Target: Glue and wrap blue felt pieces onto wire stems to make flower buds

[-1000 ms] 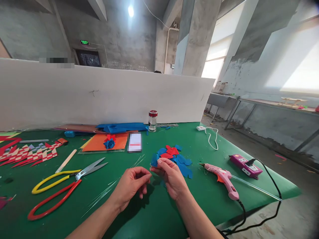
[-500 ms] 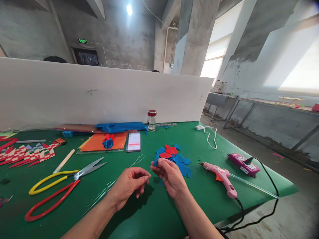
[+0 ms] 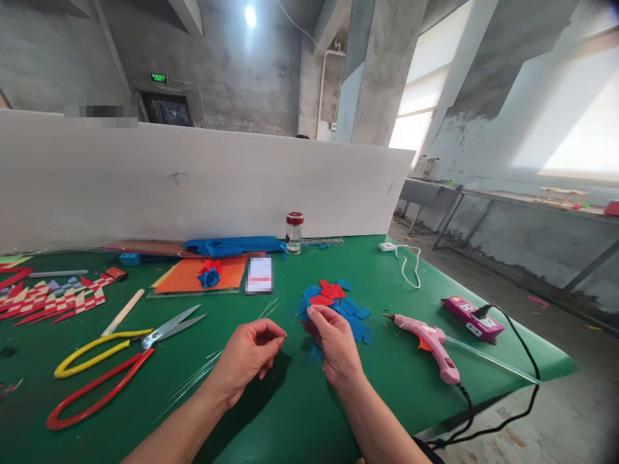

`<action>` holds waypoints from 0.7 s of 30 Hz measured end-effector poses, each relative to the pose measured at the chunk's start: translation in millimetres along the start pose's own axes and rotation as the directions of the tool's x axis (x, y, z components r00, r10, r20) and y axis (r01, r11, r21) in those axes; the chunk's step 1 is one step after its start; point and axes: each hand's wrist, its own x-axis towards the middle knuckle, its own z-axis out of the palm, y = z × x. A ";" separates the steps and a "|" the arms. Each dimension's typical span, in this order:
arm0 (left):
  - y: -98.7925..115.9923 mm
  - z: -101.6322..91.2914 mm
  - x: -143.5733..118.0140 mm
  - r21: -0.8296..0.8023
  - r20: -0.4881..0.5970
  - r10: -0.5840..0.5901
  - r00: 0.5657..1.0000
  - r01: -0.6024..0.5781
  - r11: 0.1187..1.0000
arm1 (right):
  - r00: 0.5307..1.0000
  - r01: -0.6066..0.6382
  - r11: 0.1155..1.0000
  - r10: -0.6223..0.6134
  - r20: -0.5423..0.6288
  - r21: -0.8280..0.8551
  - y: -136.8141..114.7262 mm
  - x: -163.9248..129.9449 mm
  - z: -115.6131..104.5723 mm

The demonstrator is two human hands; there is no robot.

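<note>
Two bare hands work just above a green table (image 3: 300,419), side by side with a gap between them. The left hand (image 3: 251,361) is closed in a pinch, its thumb against the fingertips and the other fingers curled beneath. The right hand (image 3: 336,341) is also pinched, thumb pressed to the forefinger, in front of a loose heap of petals. Anything between the fingertips is too small and blurred for me to tell what, if anything, either hand grips.

The heap holds blue petals (image 3: 360,330) with red petals (image 3: 331,290) lying on and among them, flat on the table just beyond the right hand. A thin bundle of wires (image 3: 189,383) lies slantwise by the left forearm, partly hidden by it.

Further left, a pair of scissors (image 3: 147,340) lies with its blades parted, one handle yellow and the other red, near a flat wooden stick (image 3: 123,312). Behind them, a red and blue paper flower (image 3: 209,278) rests on an orange sheet (image 3: 174,278), beside a card-like thing blurred out. A glass jar (image 3: 294,235) with a red lid stands upright near the white board (image 3: 242,187).

To the right of the petals lies a pink glue gun (image 3: 430,338), a clear glue stick (image 3: 493,361) jutting from its back, near a purple power strip (image 3: 467,314).
</note>
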 end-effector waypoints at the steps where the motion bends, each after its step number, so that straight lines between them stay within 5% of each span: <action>1: 1.3 -0.1 -0.4 0.009 -0.022 0.006 1.000 -0.006 1.000 | 1.000 0.018 1.000 -0.018 -0.009 -0.011 0.0 0.7 -0.7; 12: 9.0 -0.1 -4.3 -0.042 -0.005 0.040 0.999 -0.040 0.998 | 0.995 0.092 0.992 -0.088 0.049 -0.088 3.7 -4.2 1.1; 21: 0.9 2.3 -2.2 -0.139 0.057 -0.006 0.998 0.014 0.990 | 0.995 0.005 0.999 -0.009 0.099 0.041 6.5 -11.9 6.5</action>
